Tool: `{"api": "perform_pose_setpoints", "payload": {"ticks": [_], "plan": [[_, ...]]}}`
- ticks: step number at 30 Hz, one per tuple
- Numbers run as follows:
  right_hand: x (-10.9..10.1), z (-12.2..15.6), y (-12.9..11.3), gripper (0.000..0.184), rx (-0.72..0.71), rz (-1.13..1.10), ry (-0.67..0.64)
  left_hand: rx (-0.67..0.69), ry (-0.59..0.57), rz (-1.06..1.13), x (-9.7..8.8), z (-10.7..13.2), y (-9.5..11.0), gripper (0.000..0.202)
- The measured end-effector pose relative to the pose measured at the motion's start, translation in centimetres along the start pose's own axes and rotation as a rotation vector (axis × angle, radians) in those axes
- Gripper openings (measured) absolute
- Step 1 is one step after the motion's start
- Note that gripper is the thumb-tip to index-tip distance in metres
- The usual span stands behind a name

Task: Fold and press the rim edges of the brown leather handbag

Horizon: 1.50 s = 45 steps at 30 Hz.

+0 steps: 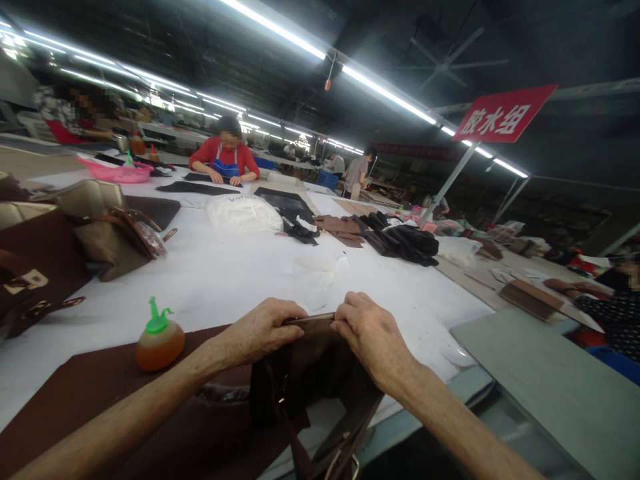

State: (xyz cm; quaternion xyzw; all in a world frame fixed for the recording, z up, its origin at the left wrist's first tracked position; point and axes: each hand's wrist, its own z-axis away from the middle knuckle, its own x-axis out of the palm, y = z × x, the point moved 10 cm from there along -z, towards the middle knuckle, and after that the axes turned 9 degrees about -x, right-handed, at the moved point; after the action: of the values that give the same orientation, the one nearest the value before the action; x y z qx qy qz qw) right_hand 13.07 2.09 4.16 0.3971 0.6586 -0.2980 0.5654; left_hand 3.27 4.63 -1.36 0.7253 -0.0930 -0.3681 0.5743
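Observation:
A dark brown handbag stands at the table's near edge, its inside facing me and metal fittings showing low on it. My left hand pinches the bag's far top edge between thumb and fingers. Just to the right, my right hand grips the same edge, with a short stretch of rim between the two. Beneath my left forearm lies a brown sheet. On it stands a squat glue bottle with amber liquid and a green spout. The bag's lower part runs out of view.
Other bags are at the left. A white plastic bundle and dark pieces lie farther back. A co-worker in red sits across the table, near a pink basin. A grey board is at the right.

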Motion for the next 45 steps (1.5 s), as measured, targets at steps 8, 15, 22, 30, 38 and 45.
{"api": "perform_pose_setpoints", "payload": {"ticks": [8,15,22,30,38,45], "plan": [[-0.1,0.3,-0.2,0.017,-0.041,0.005,0.048,0.031,0.005,-0.035,-0.1,-0.4,-0.2,0.019],[0.0,-0.2,-0.2,0.018,-0.025,0.083,0.041,0.071,0.022,-0.139,0.0,0.1,0.7,0.023],[-0.1,-0.3,-0.2,0.019,0.019,0.124,0.015,0.111,0.035,-0.202,0.2,0.2,1.2,0.028],[-0.1,-0.6,0.1,0.018,0.075,0.122,-0.011,0.000,0.134,-0.422,-0.3,-0.1,1.2,0.027],[-0.1,-0.8,0.2,0.019,0.071,0.115,0.002,-0.219,0.197,-0.811,0.4,-0.9,2.6,0.018],[-0.3,-0.3,0.8,0.009,0.094,0.038,0.046,-0.216,0.199,-0.811,0.8,-1.6,2.7,0.024]]}}
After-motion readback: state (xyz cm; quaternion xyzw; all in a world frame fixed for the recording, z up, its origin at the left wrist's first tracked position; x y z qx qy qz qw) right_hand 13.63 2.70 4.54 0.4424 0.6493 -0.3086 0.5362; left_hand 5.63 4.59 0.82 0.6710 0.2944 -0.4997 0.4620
